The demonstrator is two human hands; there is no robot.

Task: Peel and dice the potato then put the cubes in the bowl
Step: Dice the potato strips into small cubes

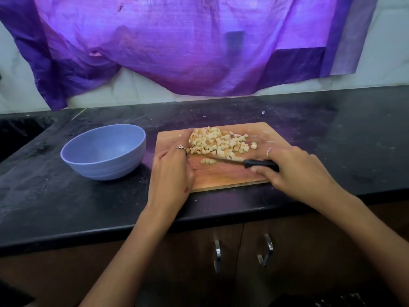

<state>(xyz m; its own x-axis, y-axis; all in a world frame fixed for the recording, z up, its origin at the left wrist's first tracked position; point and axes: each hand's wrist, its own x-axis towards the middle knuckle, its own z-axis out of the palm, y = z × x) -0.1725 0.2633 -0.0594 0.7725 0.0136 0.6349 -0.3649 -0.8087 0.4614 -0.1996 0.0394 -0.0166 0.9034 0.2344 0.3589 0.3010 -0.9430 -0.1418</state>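
A pile of pale yellow potato cubes [219,142] lies on the far half of a wooden cutting board [223,176]. A few cubes [207,161] sit apart, just in front of the pile. My right hand [294,169] grips the black handle of a knife [254,163], whose thin blade points left across the board below the pile. My left hand [174,169] stands on edge at the pile's left side, fingers straight and touching the cubes. A light blue bowl [104,151] sits left of the board with nothing visible inside.
The board and bowl rest on a black stone counter [332,134]. A purple cloth [188,45] hangs on the wall behind. A dark sink recess [20,134] lies at the far left. Cabinet doors with metal handles [265,249] are below the counter edge.
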